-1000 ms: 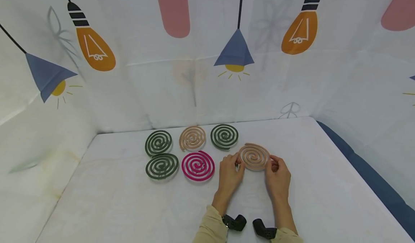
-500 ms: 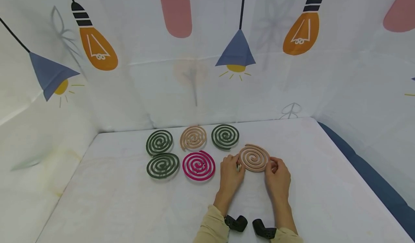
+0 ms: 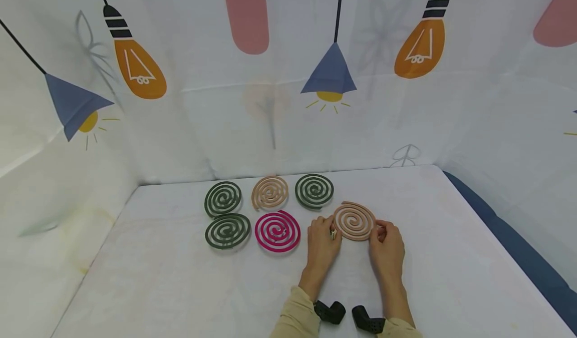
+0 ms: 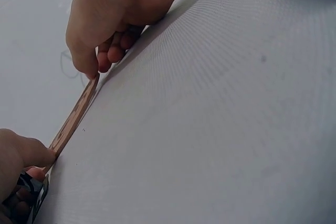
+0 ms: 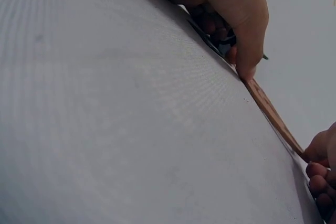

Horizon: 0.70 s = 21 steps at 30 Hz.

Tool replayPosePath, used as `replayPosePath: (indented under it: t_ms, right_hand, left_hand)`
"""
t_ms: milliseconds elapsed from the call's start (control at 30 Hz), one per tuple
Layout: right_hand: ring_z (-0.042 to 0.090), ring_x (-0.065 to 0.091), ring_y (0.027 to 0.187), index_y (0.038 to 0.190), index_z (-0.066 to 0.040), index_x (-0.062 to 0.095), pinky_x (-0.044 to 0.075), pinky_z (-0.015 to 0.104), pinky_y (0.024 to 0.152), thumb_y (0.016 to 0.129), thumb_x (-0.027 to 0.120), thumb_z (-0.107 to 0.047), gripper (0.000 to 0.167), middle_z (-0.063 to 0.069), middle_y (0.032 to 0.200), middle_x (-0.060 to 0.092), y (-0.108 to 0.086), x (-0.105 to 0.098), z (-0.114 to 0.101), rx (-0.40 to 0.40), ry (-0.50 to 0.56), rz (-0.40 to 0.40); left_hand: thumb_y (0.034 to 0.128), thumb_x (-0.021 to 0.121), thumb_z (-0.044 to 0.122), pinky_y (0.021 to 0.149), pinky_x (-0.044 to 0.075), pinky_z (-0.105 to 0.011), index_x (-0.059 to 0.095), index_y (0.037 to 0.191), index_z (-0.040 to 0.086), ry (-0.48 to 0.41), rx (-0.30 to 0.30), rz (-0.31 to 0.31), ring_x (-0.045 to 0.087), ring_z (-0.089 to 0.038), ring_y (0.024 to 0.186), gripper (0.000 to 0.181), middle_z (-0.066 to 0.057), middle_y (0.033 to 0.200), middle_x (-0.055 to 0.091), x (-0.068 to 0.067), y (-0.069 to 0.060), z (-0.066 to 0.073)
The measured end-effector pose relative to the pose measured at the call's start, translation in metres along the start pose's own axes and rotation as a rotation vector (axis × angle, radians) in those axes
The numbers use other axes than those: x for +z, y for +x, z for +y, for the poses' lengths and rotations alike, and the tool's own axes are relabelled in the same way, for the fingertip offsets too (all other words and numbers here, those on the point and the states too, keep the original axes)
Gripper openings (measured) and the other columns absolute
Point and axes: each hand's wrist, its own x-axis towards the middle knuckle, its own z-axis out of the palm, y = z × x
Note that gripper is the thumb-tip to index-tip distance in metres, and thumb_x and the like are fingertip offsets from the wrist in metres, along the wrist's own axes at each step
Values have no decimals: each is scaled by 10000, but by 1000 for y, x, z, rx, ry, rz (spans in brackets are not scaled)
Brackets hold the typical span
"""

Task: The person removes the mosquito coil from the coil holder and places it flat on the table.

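A tan mosquito coil (image 3: 354, 221) lies flat at or just above the table, between my two hands. My left hand (image 3: 323, 243) pinches its left edge with thumb and fingers, and my right hand (image 3: 388, 248) pinches the right edge. Under the left fingers sits a small dark, shiny piece (image 4: 34, 195), mostly hidden, its kind unclear. The right wrist view shows the coil edge-on as a thin brown strip (image 5: 273, 114) between both thumbs.
Left of my hands are a pink coil (image 3: 277, 231), another tan coil (image 3: 269, 193) and green coils (image 3: 314, 191), (image 3: 223, 199), (image 3: 227, 231). A printed white curtain (image 3: 216, 127) hangs behind the white table (image 3: 158, 278).
Both hands keep their hold on the tan coil, almost still. The whole head view has shifted slightly, so everything appears a little further right.
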Motion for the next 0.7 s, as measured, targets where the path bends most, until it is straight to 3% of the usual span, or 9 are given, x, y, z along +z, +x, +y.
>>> replayPosePath:
  t_ms: [700]
  right_hand:
    - [201,507,708,1177,7,565,356,292,635,866,565,-68,319,119,860,583,0,-1,0,-17,16,6]
  left_hand:
    - [705,740,150,658,371,-280,710,1040,86,-36,8,25,479,-143,693,343,24,687,527,0,1,-1]
